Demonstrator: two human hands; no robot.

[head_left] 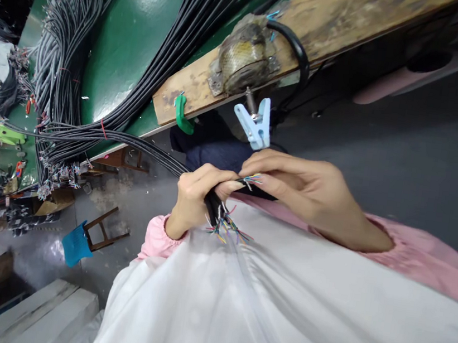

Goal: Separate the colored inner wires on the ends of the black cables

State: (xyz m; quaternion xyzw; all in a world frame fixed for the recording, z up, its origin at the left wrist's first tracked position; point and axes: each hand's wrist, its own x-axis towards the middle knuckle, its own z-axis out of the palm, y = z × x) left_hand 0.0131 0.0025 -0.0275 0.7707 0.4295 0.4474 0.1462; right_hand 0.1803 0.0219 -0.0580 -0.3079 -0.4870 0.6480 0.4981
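My left hand [198,193] is closed around a bunch of black cables [163,156] near their stripped ends. One cable end with thin coloured wires [252,180] sticks out between its thumb and forefinger. Several other frayed wire ends [225,230] hang below that hand, in front of a white apron [264,288]. At the single cable end, the thumb and fingers of my right hand [298,186] pinch the coloured wires. A light blue clothes peg [255,123] is fixed to a metal shaft just above the right hand.
A motor-like unit [244,58] sits on a wooden board [328,27] along the green table [125,28]. A green clamp [183,115] grips the board's edge. Bundled cables [71,38] cover the table's left part. A blue-seated stool [78,244] stands on the floor.
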